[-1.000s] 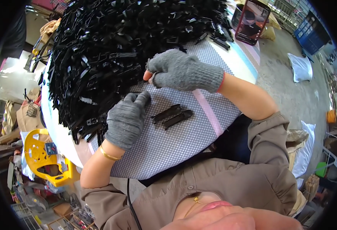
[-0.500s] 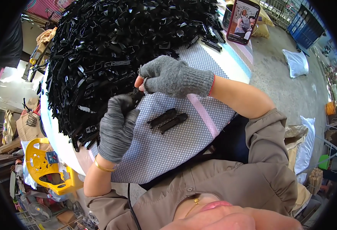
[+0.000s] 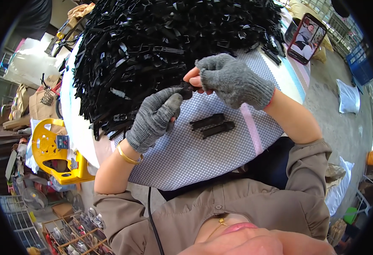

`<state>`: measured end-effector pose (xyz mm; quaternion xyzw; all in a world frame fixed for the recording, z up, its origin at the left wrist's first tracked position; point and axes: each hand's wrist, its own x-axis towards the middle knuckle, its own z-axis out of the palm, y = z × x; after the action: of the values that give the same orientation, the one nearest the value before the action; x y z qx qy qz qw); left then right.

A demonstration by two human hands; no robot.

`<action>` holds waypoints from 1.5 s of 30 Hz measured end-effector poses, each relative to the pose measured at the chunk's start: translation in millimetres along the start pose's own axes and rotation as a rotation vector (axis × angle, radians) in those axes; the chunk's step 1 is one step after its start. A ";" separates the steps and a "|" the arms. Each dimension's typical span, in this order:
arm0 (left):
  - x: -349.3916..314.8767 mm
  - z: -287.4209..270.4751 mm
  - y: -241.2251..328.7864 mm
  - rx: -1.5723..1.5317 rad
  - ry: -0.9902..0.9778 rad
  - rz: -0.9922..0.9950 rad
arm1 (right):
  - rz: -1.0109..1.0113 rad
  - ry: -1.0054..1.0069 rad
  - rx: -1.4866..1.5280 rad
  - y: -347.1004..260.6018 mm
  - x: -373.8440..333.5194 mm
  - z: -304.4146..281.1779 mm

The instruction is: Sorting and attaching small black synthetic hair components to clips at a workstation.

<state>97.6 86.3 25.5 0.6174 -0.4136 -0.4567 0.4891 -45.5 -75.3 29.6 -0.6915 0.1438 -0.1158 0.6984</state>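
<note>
Watching remotely, I saw both hands closed narrowly on one dark piece [image 3: 187, 91]: the left hand [image 3: 154, 121] braced it while the right hand [image 3: 237, 80] pinched it with bare fingertips [image 3: 190, 75], probably for finer feel. It was over the cloth-covered surface [image 3: 173, 159], at the near edge of a black heap [image 3: 152, 46] — a short reach, I judged. The fingers hid its exact shape. Two loose pieces [image 3: 218, 129] lay parallel nearer the wearer, perhaps kept apart to avoid mixing. I counted one piece held, two lying by, and one phone [image 3: 307, 39] tilted toward the wearer, presumably for viewing — the heap was too tangled to count.
</note>
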 end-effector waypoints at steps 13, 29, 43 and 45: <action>-1.1 8.1 1.4 0.297 0.075 0.096 | -0.150 0.041 -0.418 -2.8 -4.9 7.5; 9.0 31.8 -16.0 0.604 -0.048 0.606 | -0.299 -0.150 -0.169 -0.3 -7.4 24.8; 6.7 9.9 1.2 1.022 0.204 0.431 | -0.463 0.165 -1.081 9.2 18.6 -28.2; 11.6 5.4 -4.4 1.190 0.280 0.396 | -0.439 0.167 -1.290 10.5 16.9 -13.8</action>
<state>95.4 74.8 18.9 0.7488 -0.6348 0.0347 0.1874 -35.1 -94.0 18.4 -0.9710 0.0939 -0.1987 0.0939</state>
